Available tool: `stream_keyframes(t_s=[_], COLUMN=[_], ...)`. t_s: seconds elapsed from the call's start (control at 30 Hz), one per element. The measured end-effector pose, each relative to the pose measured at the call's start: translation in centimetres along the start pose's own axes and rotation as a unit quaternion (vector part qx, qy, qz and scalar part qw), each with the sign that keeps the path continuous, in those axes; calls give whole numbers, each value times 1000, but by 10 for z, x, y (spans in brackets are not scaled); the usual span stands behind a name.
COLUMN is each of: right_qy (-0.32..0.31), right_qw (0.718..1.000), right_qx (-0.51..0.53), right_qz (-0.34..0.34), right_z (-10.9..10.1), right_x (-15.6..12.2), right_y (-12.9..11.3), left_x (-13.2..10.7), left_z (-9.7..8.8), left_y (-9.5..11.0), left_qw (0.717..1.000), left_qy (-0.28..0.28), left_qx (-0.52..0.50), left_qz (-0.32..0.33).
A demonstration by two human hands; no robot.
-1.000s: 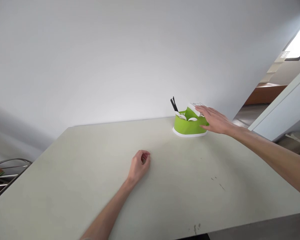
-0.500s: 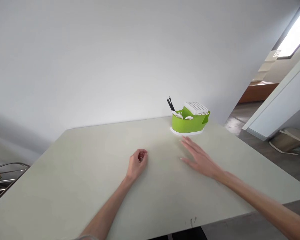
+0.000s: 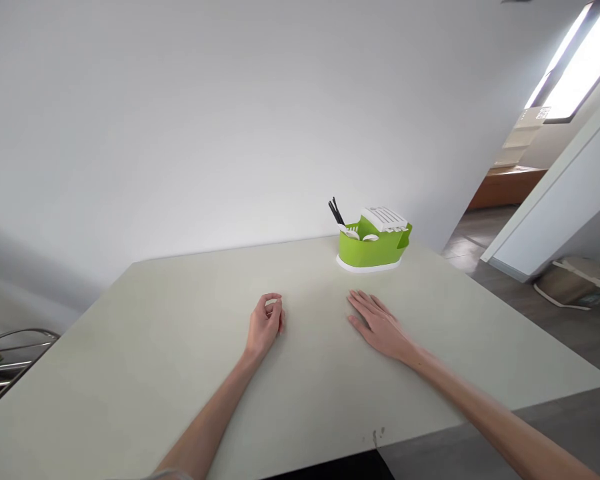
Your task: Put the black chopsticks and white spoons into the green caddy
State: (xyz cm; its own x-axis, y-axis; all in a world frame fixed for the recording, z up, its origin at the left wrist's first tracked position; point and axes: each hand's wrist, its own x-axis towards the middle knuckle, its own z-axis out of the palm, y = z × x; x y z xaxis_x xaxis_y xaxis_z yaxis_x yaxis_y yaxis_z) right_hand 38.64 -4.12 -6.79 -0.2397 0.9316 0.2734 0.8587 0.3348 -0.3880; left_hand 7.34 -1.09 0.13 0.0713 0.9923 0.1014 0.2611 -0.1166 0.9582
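My left hand point(image 3: 265, 325) rests on the pale table point(image 3: 180, 373), its fingers loosely curled in and the thumb against them, and I see nothing in it. Palm down, my right hand point(image 3: 380, 328) lies flat with its fingers stretched out and the thumb apart. Just beyond its fingertips, and not touched, stands a green utensil holder point(image 3: 370, 251) on a white base. Black chopsticks point(image 3: 335, 211) and white spoons point(image 3: 371, 238) stick out of its left side. A white slotted top point(image 3: 385, 218) covers its right part.
A grey-white wall point(image 3: 230, 120) runs along the table's back edge. Past the left edge is a metal rack point(image 3: 17, 360). Beyond the right edge, a covered bundle point(image 3: 575, 280) lies on the floor. Small dark marks point(image 3: 375, 437) show near the front edge.
My right hand has drawn back from the utensil holder and settled flat on the table. My left hand's fingers have shifted slightly, still curled. The view has turned a little.
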Motion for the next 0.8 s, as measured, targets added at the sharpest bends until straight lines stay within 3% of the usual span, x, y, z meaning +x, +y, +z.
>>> stream_keyframes(t_s=[0.8], right_qy=[25], right_qw=[1000], right_qx=[2], right_qz=[9], right_z=[2], right_x=[0], right_y=[0], left_x=[-1], left_z=[-2], left_y=[0], left_qw=[1000], left_qy=[22], left_qx=[-9], left_qz=[-8])
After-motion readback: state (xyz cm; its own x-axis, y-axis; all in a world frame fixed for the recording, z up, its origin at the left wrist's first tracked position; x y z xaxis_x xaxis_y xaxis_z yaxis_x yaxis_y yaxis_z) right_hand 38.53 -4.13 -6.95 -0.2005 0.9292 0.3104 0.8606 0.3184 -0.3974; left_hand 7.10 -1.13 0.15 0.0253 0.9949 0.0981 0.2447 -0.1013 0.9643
